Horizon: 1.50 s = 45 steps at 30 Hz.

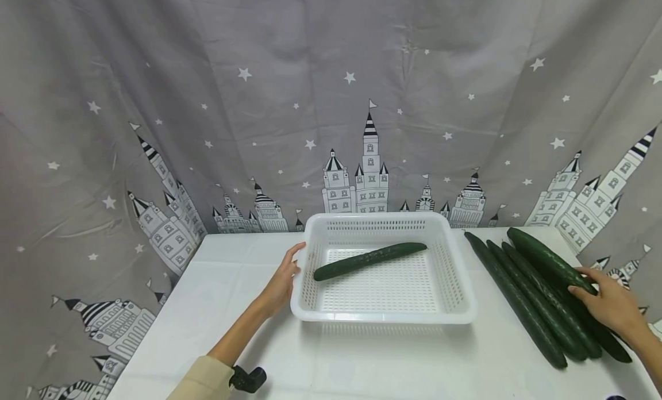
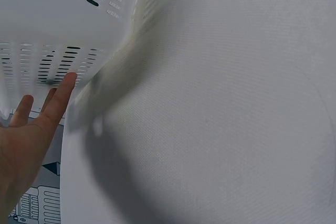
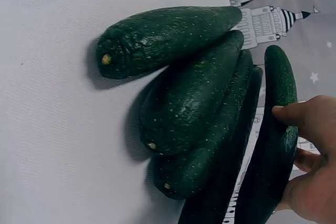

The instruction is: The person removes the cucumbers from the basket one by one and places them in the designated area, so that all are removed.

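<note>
A white plastic basket (image 1: 384,318) with slotted walls stands on the table, and one long dark green cucumber (image 1: 369,262) lies slantwise inside it. My left hand (image 1: 281,279) rests against the basket's left side; in the left wrist view its fairly straight fingers touch the slotted wall (image 2: 58,59). At the right, my right hand (image 1: 612,299) grips a cucumber (image 1: 548,256) near its front end, thumb on one side and fingers on the other. In the right wrist view this held cucumber (image 3: 270,150) is raised beside the others.
Several more cucumbers (image 1: 517,301) lie side by side on the white tabletop (image 1: 393,365), right of the basket. Behind the table hangs a grey curtain (image 1: 289,101) printed with castles and stars. A black strap device (image 1: 248,379) sits at the left wrist.
</note>
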{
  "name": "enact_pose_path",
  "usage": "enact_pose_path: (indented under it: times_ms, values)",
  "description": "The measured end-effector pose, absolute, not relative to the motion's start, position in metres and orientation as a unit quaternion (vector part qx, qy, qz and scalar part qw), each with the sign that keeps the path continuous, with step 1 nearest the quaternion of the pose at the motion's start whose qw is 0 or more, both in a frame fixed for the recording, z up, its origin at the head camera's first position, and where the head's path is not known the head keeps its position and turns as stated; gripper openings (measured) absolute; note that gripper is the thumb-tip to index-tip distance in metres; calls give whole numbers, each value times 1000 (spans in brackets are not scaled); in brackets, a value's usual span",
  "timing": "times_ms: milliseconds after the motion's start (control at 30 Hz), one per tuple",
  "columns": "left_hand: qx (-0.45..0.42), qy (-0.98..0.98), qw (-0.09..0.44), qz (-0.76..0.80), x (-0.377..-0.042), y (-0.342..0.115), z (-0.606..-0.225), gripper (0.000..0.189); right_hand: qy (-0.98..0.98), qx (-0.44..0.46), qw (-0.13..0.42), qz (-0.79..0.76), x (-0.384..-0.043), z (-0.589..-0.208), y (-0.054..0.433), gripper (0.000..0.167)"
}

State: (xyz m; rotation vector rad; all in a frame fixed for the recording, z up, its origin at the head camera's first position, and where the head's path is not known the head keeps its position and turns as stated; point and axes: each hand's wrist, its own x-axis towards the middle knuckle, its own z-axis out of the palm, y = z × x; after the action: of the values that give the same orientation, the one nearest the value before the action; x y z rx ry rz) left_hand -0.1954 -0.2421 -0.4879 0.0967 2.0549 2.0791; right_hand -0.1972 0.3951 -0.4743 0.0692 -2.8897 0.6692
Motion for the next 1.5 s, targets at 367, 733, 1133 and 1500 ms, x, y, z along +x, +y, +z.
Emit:
enact_pose_path:
  times_ms: [367,733,1133,1500]
  values:
    - [27,700,108,706,-196,-242,-489,62,-974,13,77,212,-199,-480,390,43]
    - [22,704,104,702,-196,-242,-489,61,-975,9,34,219,-202,-476,393,50]
    - [24,702,104,704,-196,-242,-489,61,-975,0,0,220,-203,-478,401,63]
    - [30,698,106,708,-197,-243,-492,61,-973,0,30,227,-201,-472,398,65]
